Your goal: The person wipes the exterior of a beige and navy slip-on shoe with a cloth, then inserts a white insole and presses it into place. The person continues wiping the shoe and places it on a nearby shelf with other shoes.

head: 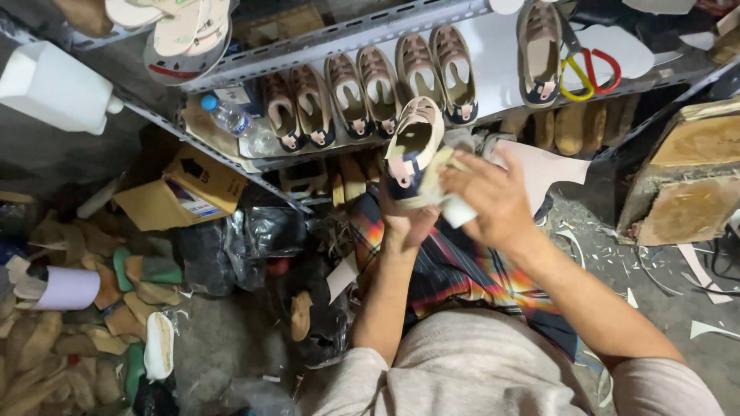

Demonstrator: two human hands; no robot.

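Head view: both hands grip a beige shoe (412,150) (navy heel, pink tab), right also holding cloth (441,179).

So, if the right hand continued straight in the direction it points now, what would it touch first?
Most likely the small shoe held up by the left hand. The right hand points leftward at its side with a pale cloth; depth is unclear.

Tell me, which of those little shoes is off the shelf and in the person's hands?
The small shoe gripped from below by the left hand, with the right hand against its side. The other shoes stand in a row on the metal shelf.
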